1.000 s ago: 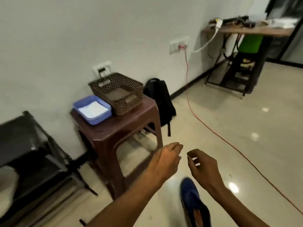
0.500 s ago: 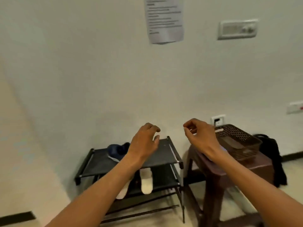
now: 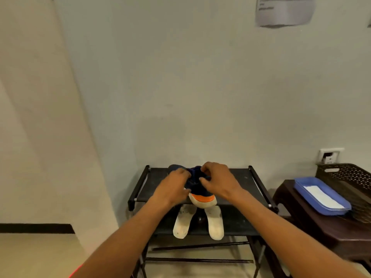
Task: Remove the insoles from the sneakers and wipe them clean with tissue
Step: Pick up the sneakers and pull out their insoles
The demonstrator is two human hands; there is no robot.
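A dark blue sneaker [image 3: 197, 192] with an orange and white heel sits on the top shelf of a black shoe rack [image 3: 241, 177]. My left hand [image 3: 172, 187] grips its left side and my right hand [image 3: 217, 182] pinches the collar at its opening. Part of a second blue sneaker [image 3: 174, 167] shows behind my left hand. Two dirty white insoles [image 3: 183, 223] [image 3: 215, 223] lie side by side on the lower shelf. White tissue [image 3: 321, 197] lies in a blue tray [image 3: 301, 184] on the right.
A brown plastic stool [image 3: 321, 227] stands right of the rack and carries the tray and a brown woven basket [image 3: 347, 175]. The white wall is close behind, with a socket [image 3: 330, 155] and a paper notice [image 3: 285, 11].
The view swung from the floor and stool to the rack. Both hands, empty and raised before, came down onto the blue sneaker on the top shelf and took hold of it.
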